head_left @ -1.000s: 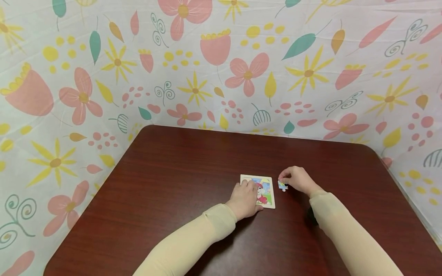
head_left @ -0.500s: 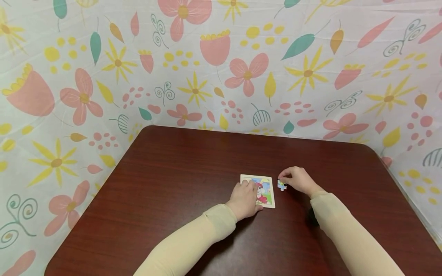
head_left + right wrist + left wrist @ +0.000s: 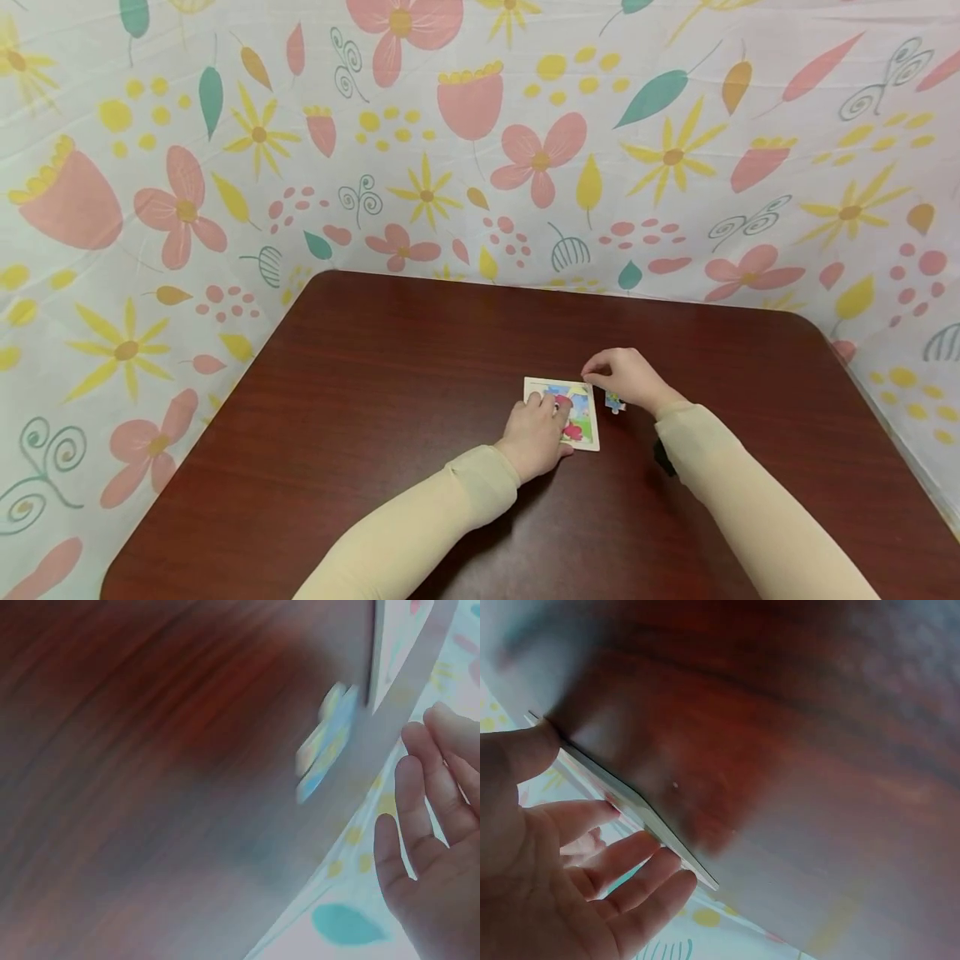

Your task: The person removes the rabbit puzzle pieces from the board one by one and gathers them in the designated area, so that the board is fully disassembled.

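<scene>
A square puzzle board [image 3: 592, 427] with a rabbit picture lies on the table. My left hand [image 3: 534, 436] holds it, fingers over its left part and thumb at the near edge; the left wrist view shows thumb and fingertips against the board [image 3: 641, 806]. Over the board's far right corner is my right hand [image 3: 626, 377], thumb and forefinger close together. In the right wrist view nothing shows between the fingertips of this hand [image 3: 435, 787]. Loose puzzle pieces [image 3: 615, 403] lie just right of the board, partly hidden by the hand; they look blurred [image 3: 330, 742] from the right wrist.
The dark red-brown table [image 3: 337, 400] has rounded far corners. A white cloth [image 3: 465, 183] with flowers and leaves hangs behind it and along the left side. Something black [image 3: 663, 458] shows beside the right sleeve.
My right hand has moved left from the loose pieces to the board's far right corner, its fingers off those pieces. The left hand stays on the board, its fingers shifted slightly.
</scene>
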The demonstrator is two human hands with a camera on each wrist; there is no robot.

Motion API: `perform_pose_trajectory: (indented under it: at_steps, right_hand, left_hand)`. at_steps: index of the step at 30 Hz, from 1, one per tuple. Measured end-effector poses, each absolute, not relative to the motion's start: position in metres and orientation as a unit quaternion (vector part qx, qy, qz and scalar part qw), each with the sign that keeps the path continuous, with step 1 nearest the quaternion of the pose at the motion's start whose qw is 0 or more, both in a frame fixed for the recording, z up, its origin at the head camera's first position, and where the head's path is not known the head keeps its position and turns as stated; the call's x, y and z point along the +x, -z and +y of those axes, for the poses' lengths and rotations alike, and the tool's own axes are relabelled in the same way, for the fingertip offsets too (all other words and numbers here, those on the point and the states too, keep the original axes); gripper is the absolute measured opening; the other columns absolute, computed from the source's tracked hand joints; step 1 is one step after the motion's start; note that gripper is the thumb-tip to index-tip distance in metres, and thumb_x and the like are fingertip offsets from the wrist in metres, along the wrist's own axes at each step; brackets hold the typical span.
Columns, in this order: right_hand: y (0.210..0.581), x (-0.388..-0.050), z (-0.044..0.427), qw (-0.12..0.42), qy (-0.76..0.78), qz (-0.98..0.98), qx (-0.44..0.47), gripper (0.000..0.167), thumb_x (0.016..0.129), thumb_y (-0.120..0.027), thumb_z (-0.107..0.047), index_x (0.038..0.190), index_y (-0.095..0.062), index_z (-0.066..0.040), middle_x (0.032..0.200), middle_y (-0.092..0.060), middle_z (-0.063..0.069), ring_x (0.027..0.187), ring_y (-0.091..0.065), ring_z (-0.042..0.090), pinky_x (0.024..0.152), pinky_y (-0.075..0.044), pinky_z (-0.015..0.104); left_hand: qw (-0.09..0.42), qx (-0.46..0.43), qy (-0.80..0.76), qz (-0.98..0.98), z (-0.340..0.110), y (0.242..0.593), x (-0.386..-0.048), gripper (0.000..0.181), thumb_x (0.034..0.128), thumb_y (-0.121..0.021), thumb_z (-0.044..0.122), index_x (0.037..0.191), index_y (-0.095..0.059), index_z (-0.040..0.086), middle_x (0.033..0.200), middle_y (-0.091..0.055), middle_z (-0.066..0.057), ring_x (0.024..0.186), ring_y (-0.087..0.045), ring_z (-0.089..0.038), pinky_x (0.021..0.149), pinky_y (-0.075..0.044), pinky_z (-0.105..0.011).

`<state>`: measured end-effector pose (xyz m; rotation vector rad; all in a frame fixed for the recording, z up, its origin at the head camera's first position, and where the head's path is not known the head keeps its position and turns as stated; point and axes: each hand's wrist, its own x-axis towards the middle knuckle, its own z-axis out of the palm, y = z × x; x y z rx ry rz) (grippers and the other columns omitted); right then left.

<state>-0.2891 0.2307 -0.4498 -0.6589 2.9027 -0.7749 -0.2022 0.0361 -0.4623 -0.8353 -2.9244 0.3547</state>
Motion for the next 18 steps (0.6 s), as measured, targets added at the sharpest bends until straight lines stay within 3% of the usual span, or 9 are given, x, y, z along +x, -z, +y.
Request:
perform_pose_trajectory:
  at_steps: [7,18]
  right_hand:
    - [0.451,-0.293,0.200,0.044,0.219,0.933,-0.283,0.009,0.083,-0.072,-0.013,0.091,-0.073,-0.014,0.087,-0.068,-0.003,0.078,-0.059,0.014,0.075,-0.051,0.037]
    - [0.448,-0.293,0.186,0.062,0.154,0.921,-0.353,0.019,0.078,-0.077,-0.014,0.096,-0.074,-0.014,0.084,-0.062,-0.001,0.076,-0.055,0.014,0.072,-0.050,0.034]
  left_hand:
    - [0.030,-0.268,-0.146,-0.952,0.039,0.462,-0.202,0.068,0.0863,-0.047,0.067,0.141,-0.045,0.027,0.117,-0.052,0.003,0.100,-0.049,-0.014,0.075,-0.043,-0.026]
    - [0.032,-0.270,-0.142,-0.952,0.038,0.461,-0.202,0.066,0.0849,-0.049,0.066,0.138,-0.049,0.028,0.124,-0.052,0.003,0.102,-0.049,-0.014,0.075,-0.044,-0.026]
